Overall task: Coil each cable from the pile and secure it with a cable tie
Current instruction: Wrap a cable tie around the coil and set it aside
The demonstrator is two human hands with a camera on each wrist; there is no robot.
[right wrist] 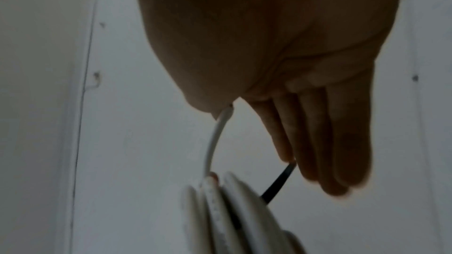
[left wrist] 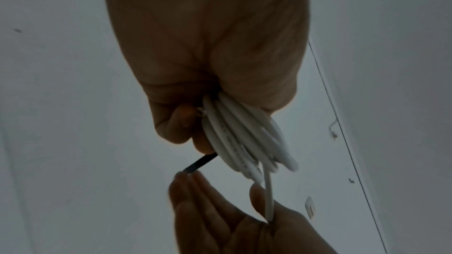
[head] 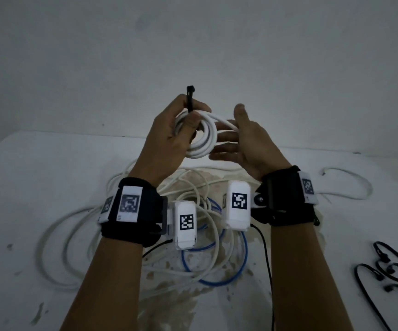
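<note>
My left hand (head: 183, 125) is raised above the table and grips a small coil of white cable (head: 204, 142). Its thumb also presses a black cable tie (head: 189, 97) against the coil, the tie's head sticking up. In the left wrist view the tie's tail (left wrist: 200, 162) pokes out below the coil (left wrist: 244, 142). My right hand (head: 229, 142) is beside the coil with straight fingers (right wrist: 318, 142), whose tips touch the tie's tail (right wrist: 278, 183). The coil's loose end (right wrist: 215, 138) runs into the crook of the right thumb.
On the white, stained table (head: 38, 175) below my hands lies a pile of loose white cables (head: 78, 235) with a blue cable (head: 217, 280) among them. Several black cable ties (head: 388, 271) lie at the right edge. Another white cable loop (head: 350, 185) lies at the far right.
</note>
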